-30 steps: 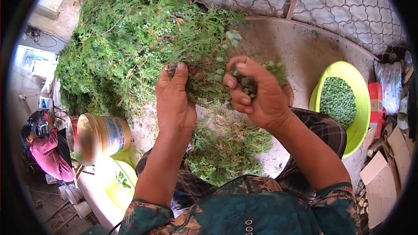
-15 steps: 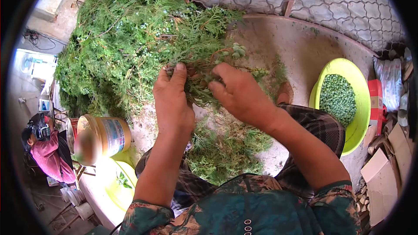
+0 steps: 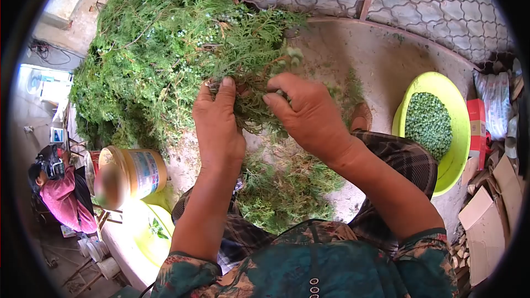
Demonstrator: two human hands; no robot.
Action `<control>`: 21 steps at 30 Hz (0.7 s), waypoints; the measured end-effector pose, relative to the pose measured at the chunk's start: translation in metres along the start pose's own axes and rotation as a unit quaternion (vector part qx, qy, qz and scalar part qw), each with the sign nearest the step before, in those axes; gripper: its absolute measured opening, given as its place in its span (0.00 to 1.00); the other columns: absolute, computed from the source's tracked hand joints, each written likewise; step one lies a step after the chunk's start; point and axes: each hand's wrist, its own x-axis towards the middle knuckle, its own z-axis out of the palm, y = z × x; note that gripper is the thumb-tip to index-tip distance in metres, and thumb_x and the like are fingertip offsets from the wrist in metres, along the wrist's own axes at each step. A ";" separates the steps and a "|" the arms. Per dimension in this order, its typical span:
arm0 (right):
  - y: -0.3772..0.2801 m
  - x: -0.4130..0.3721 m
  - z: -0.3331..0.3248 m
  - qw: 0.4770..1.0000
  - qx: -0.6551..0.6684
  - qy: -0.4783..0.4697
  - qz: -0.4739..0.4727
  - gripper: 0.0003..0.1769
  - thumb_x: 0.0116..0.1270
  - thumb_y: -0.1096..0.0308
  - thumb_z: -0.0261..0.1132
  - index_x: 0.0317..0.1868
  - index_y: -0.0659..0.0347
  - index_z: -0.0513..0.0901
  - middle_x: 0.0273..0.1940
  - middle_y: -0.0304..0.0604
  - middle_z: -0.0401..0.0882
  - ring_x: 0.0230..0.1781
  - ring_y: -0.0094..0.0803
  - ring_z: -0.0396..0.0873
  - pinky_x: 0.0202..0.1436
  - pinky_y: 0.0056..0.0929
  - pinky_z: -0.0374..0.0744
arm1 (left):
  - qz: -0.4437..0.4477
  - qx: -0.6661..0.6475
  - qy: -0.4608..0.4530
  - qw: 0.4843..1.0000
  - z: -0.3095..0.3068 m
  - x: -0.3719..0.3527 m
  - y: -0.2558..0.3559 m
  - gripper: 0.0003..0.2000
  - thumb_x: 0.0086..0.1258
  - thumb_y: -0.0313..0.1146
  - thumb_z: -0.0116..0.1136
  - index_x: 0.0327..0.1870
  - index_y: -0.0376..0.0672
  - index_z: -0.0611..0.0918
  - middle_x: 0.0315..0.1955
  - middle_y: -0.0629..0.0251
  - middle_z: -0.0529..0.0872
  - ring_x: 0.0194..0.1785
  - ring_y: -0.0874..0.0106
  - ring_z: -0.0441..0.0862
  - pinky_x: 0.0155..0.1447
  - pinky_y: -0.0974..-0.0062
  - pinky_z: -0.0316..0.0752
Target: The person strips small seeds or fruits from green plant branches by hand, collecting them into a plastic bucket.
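My left hand [image 3: 221, 116] is closed around a leafy evergreen branch [image 3: 251, 91], with the thumb on top of the stems. To its right, my right hand [image 3: 306, 113] has thumb and forefinger pinched together on small pale green cones [image 3: 281, 94], partly hidden by the fingers. A few more pale cones stick out on a twig just above that hand, slightly blurred. Behind both hands rises a big heap of cut evergreen branches [image 3: 149, 49]. Stripped sprigs [image 3: 287, 187] lie on the ground between my knees.
A yellow-green basin [image 3: 464, 154] holding many green cones stands at the right, near a red box [image 3: 476, 127] and cardboard [image 3: 486, 237]. At the left are a yellow bucket [image 3: 132, 174], a bright basin [image 3: 143, 237] and a seated person [image 3: 66, 193]. Wire fencing [image 3: 436, 11] runs behind.
My right hand has shifted slightly, and small green cones now show between its thumb and forefinger. The twig with cones above it has swung a little left and up. My left hand stays nearly still.
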 end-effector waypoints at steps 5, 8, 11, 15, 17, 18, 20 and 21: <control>-0.002 -0.003 0.003 0.993 -0.096 -0.043 -0.062 0.09 0.59 0.72 0.61 0.40 0.66 0.75 0.32 0.54 0.77 0.33 0.52 0.76 0.35 0.41 0.74 | 0.000 0.016 0.010 1.000 0.004 -0.004 0.000 0.07 0.70 0.29 0.53 0.43 0.37 0.73 0.34 0.64 0.80 0.35 0.76 0.77 0.40 0.78 0.74; 0.001 -0.004 0.005 0.987 -0.147 -0.042 -0.056 0.09 0.59 0.72 0.60 0.40 0.65 0.75 0.31 0.56 0.76 0.35 0.53 0.75 0.37 0.44 0.74 | -0.010 0.002 0.035 0.999 0.007 -0.004 -0.003 0.07 0.70 0.29 0.52 0.43 0.37 0.73 0.34 0.64 0.80 0.34 0.76 0.76 0.42 0.78 0.73; -0.006 -0.002 -0.002 0.988 -0.142 -0.039 -0.041 0.08 0.59 0.73 0.60 0.38 0.65 0.74 0.29 0.53 0.75 0.32 0.47 0.78 0.34 0.38 0.75 | 0.002 0.010 -0.016 1.000 -0.001 0.002 -0.004 0.06 0.70 0.30 0.52 0.43 0.38 0.73 0.35 0.64 0.80 0.35 0.75 0.77 0.42 0.77 0.75; -0.051 -0.006 -0.068 0.994 0.080 -0.071 0.015 0.07 0.58 0.72 0.58 0.36 0.67 0.76 0.26 0.35 0.73 0.28 0.22 0.71 0.30 0.24 0.71 | -0.032 0.000 0.004 0.999 -0.015 0.021 0.004 0.08 0.71 0.29 0.50 0.46 0.36 0.72 0.37 0.60 0.81 0.38 0.69 0.80 0.43 0.69 0.79; -0.078 -0.023 -0.111 0.972 0.056 0.165 0.156 0.09 0.64 0.70 0.55 0.42 0.62 0.78 0.27 0.31 0.71 0.24 0.13 0.64 0.23 0.15 0.62 | -0.021 0.011 0.006 1.000 -0.021 0.025 0.004 0.11 0.72 0.29 0.48 0.50 0.34 0.69 0.40 0.56 0.81 0.41 0.63 0.82 0.44 0.64 0.82; -0.060 -0.033 -0.152 0.965 -0.056 0.222 0.132 0.09 0.67 0.68 0.55 0.44 0.61 0.77 0.26 0.30 0.68 0.23 0.11 0.60 0.22 0.14 0.56 | -0.018 0.004 0.008 1.000 -0.020 0.024 0.003 0.11 0.72 0.29 0.48 0.50 0.34 0.69 0.40 0.56 0.81 0.41 0.63 0.82 0.44 0.64 0.82; 0.010 -0.062 -0.215 0.906 -0.060 0.418 0.034 0.10 0.71 0.67 0.53 0.47 0.61 0.75 0.27 0.31 0.65 0.26 0.13 0.61 0.27 0.11 0.60 | -0.016 -0.011 0.036 0.999 -0.015 0.020 0.002 0.10 0.71 0.28 0.48 0.50 0.34 0.69 0.41 0.56 0.81 0.41 0.65 0.83 0.43 0.68 0.82; 0.089 -0.102 -0.286 0.864 -0.320 0.385 0.047 0.10 0.72 0.68 0.51 0.49 0.60 0.73 0.33 0.33 0.66 0.34 0.19 0.66 0.38 0.18 0.69 | -0.015 -0.020 0.035 0.999 -0.013 0.018 0.003 0.10 0.71 0.28 0.48 0.50 0.34 0.69 0.41 0.56 0.81 0.41 0.65 0.83 0.43 0.68 0.82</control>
